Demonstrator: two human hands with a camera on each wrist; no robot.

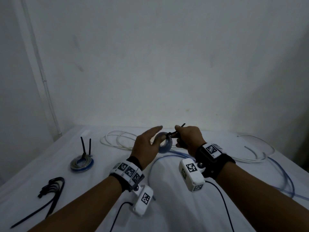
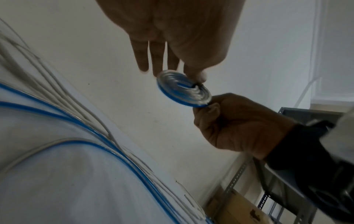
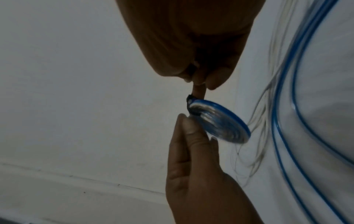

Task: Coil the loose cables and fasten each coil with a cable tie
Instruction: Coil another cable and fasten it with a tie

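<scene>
A small flat coil of blue and clear cable point(image 1: 165, 146) point(image 2: 182, 89) point(image 3: 220, 122) is held up above the table. My left hand point(image 1: 155, 138) point(image 2: 172, 65) pinches its edge between the thumb and straight fingers. A black cable tie point(image 1: 183, 125) point(image 3: 199, 91) loops round the coil, with its head against the rim. My right hand point(image 1: 178, 133) point(image 3: 199, 81) is fisted on the tie's strap, and the tail pokes out past the knuckles. From the coil, the same blue cable point(image 1: 284, 178) trails loose over the table to the right.
At the left lies a second blue coil point(image 1: 82, 162) with two black ties standing up from it. A bundle of spare black ties point(image 1: 51, 186) lies at the near left. Loose white cable point(image 1: 117, 138) sprawls along the back, near the wall. A white cloth point(image 1: 167, 206) covers the table.
</scene>
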